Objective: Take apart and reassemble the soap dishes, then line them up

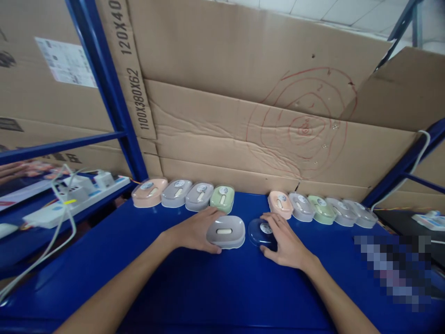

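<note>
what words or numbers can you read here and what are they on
"120X40": upright cardboard strip, possibly cut off at top.
"1100X380X62": same strip, lower down.
White paper label, upper left: too small to read.
Round stickers on the clear lids: too small to read.
Marks in the red rings: unclear.
Dark print on the left cardboard: blurred.

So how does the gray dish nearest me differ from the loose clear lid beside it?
The gray dish looks opaque, while the clear lid lets the blue table show through. The gray dish has a pale bar in its middle; the clear lid carries a round sticker. Both have rounded outlines.
</note>
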The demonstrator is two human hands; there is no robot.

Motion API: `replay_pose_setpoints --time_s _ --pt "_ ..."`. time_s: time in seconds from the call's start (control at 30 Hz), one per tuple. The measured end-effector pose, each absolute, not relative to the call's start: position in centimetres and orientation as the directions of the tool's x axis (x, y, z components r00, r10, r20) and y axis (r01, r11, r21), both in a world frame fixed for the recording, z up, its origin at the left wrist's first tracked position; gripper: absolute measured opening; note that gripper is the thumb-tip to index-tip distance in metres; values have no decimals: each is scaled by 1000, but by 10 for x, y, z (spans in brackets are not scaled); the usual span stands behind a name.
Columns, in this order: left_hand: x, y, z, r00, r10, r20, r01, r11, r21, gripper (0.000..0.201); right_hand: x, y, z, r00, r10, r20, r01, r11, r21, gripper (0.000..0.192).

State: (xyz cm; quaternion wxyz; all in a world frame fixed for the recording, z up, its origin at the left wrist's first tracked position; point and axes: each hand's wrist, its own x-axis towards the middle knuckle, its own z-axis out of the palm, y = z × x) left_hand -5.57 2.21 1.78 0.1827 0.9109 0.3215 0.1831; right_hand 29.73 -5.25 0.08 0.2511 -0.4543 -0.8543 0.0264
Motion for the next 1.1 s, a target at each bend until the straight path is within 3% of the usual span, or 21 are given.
replay_pose_setpoints --time_s 0.13,0.3,0.47,0.67,0.83,1.1 --pt "-45 18 13 735 642 220 542 -750 379 98 282 -56 2 -475 755 453 746 618 -247 96" --pt "-35 15 6 732 632 253 518 -759 395 97 251 -43 9 -601 714 359 690 690 -218 104" --pt "-29 12 -5 734 590 336 448 -792 415 99 233 -26 6 -631 694 347 661 715 -227 81" --pt "-34 13 -12 719 618 318 438 -758 484 106 234 -32 3 -627 703 336 641 710 -292 63" --pt "-37 12 -9 680 683 266 479 -689 544 107 234 -34 9 -640 706 303 630 708 -317 58" --pt "-37 11 -12 636 725 264 490 -644 588 130 237 -31 12 -649 708 279 616 704 -353 54"
